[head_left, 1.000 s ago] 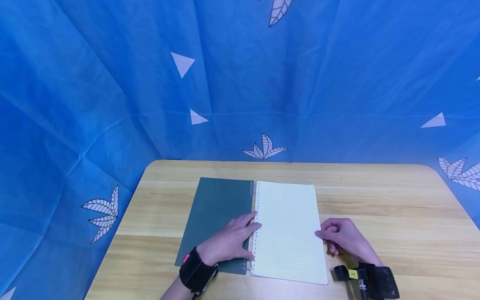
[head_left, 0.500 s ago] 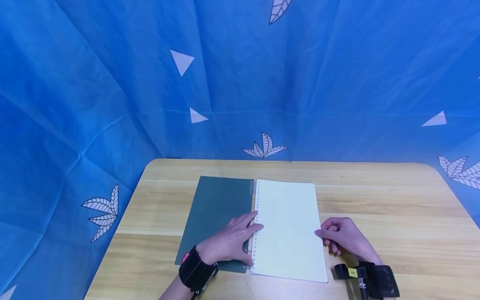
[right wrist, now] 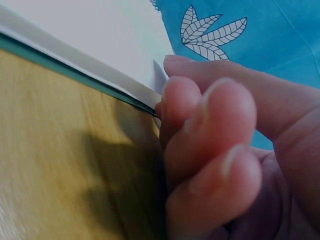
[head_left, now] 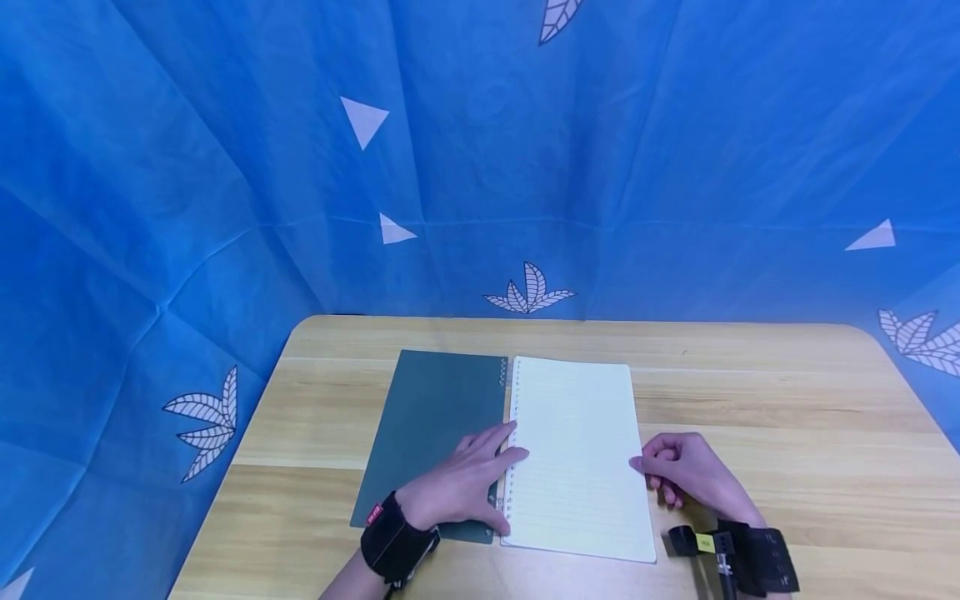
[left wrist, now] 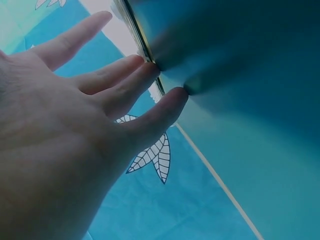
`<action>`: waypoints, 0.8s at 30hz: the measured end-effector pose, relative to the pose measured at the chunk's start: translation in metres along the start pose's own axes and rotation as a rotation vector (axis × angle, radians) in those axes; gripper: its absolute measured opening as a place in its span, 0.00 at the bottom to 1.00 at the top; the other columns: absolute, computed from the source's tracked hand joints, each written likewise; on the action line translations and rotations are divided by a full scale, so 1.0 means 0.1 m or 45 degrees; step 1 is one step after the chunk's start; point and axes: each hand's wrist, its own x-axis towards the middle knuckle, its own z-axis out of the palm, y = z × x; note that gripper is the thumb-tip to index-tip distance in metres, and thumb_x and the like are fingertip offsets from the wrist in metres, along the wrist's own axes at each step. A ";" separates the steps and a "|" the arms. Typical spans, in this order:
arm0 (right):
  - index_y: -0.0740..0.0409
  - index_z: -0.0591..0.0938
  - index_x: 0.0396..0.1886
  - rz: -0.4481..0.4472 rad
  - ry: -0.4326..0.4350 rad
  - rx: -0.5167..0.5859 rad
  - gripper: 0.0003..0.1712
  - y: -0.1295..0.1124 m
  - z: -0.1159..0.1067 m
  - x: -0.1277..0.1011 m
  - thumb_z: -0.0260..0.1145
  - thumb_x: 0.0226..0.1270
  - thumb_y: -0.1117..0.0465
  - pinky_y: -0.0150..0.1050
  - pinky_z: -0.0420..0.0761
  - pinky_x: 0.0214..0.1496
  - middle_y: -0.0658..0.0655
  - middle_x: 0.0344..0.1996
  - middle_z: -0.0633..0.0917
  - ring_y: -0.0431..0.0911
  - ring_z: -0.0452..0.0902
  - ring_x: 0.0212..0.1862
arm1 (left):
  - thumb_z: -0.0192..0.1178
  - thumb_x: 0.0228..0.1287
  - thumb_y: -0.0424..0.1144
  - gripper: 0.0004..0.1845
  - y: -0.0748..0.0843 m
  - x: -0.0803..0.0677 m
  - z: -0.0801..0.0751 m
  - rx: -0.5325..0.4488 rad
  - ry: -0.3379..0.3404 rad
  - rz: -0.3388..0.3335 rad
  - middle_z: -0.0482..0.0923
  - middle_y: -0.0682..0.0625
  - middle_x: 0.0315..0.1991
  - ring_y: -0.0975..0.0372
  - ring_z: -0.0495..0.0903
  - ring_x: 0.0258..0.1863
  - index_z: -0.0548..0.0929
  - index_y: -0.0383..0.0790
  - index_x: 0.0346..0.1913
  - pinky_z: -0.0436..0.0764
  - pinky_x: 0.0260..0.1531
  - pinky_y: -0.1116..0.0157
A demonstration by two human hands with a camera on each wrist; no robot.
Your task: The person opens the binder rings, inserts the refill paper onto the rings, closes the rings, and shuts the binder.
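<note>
A spiral-bound notebook [head_left: 577,458] lies open on the table, its dark green cover [head_left: 442,400] turned to the left and a lined page on the right. My left hand [head_left: 461,487] lies over the cover with fingers spread, the tips at the ring binding. In the left wrist view, that hand [left wrist: 95,115] touches the cover's surface. At the page's right edge, my right hand [head_left: 690,471] pinches the notebook between thumb and fingers. The right wrist view shows the thumb on top of the white pages [right wrist: 95,40], the other fingers curled beside the edge.
The wooden table [head_left: 787,400] extends on both sides of the notebook. Behind it and to the left hangs a blue cloth [head_left: 480,167] with leaf and triangle prints. Each wrist wears a black strap [head_left: 397,542] with a camera.
The whole scene shifts slightly upward in the head view. My left fingertips edge a little onto the page; the right hand keeps its place at the notebook's edge.
</note>
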 end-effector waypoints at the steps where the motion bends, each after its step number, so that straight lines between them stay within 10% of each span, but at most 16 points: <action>1: 0.67 0.79 0.40 0.001 -0.002 0.000 0.22 0.00 0.00 0.00 0.69 0.63 0.50 0.35 0.78 0.20 0.51 0.18 0.82 0.39 0.74 0.16 | 0.78 0.41 0.55 0.51 0.00 0.00 0.00 -0.001 0.000 0.000 0.48 0.46 0.79 0.50 0.53 0.77 0.67 0.51 0.72 0.59 0.72 0.41; 15: 0.71 0.70 0.19 -0.167 -0.206 -0.013 0.32 0.03 -0.04 -0.02 0.55 0.76 0.48 0.35 0.72 0.18 0.46 0.10 0.72 0.36 0.67 0.12 | 0.75 0.45 0.54 0.43 -0.03 -0.01 -0.03 -0.001 0.011 0.041 0.52 0.47 0.78 0.50 0.57 0.76 0.71 0.51 0.68 0.60 0.73 0.43; 19: 0.77 0.68 0.21 -0.183 -0.211 -0.004 0.35 0.01 -0.04 -0.02 0.53 0.77 0.48 0.36 0.72 0.18 0.47 0.10 0.71 0.36 0.67 0.13 | 0.75 0.48 0.51 0.22 -0.01 -0.03 -0.06 0.034 0.074 0.137 0.74 0.53 0.54 0.61 0.73 0.55 0.80 0.51 0.45 0.74 0.58 0.63; 24: 0.79 0.68 0.21 -0.178 -0.207 -0.004 0.35 0.00 -0.03 -0.02 0.54 0.76 0.48 0.36 0.72 0.18 0.48 0.10 0.70 0.37 0.67 0.12 | 0.72 0.56 0.40 0.06 0.03 -0.05 -0.10 -0.048 0.049 0.326 0.69 0.61 0.22 0.74 0.65 0.25 0.83 0.51 0.28 0.63 0.28 0.79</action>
